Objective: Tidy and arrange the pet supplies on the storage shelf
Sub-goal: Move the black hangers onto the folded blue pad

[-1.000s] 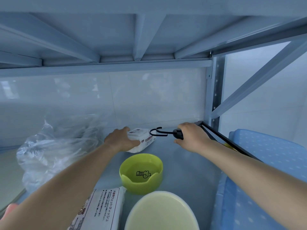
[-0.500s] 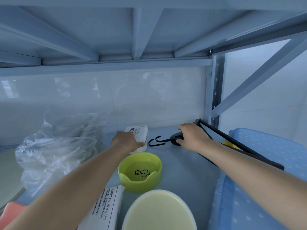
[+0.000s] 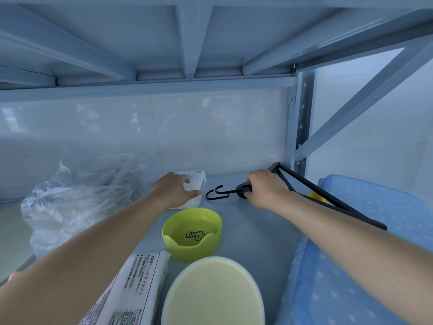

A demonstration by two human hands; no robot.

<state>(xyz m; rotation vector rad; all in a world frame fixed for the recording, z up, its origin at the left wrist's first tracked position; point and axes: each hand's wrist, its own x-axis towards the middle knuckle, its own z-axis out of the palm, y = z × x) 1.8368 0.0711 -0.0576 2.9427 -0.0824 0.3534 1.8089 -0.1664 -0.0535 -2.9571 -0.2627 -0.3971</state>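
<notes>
Right hand [image 3: 267,190]: fingers curled tight round the neck of the black hanger [image 3: 242,190], which lay on the shelf [image 3: 257,231]. Its hook pointed left toward my other hand, long axis running back-right to near-right behind the wrist. Left hand [image 3: 174,192] held the white packet [image 3: 196,182], fingers draped over its top; I could not read the label. Nearer than both hands stood a green bowl [image 3: 192,233] with a cartoon drawing, and left of it a wipes pack [image 3: 136,289] in Japanese print.

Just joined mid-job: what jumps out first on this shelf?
The bright green bowl sits mid-shelf, the strongest colour. Behind it, the left hand holds a white packet near the back wall, and the right hand grips a black hanger, hook pointing left.
</notes>
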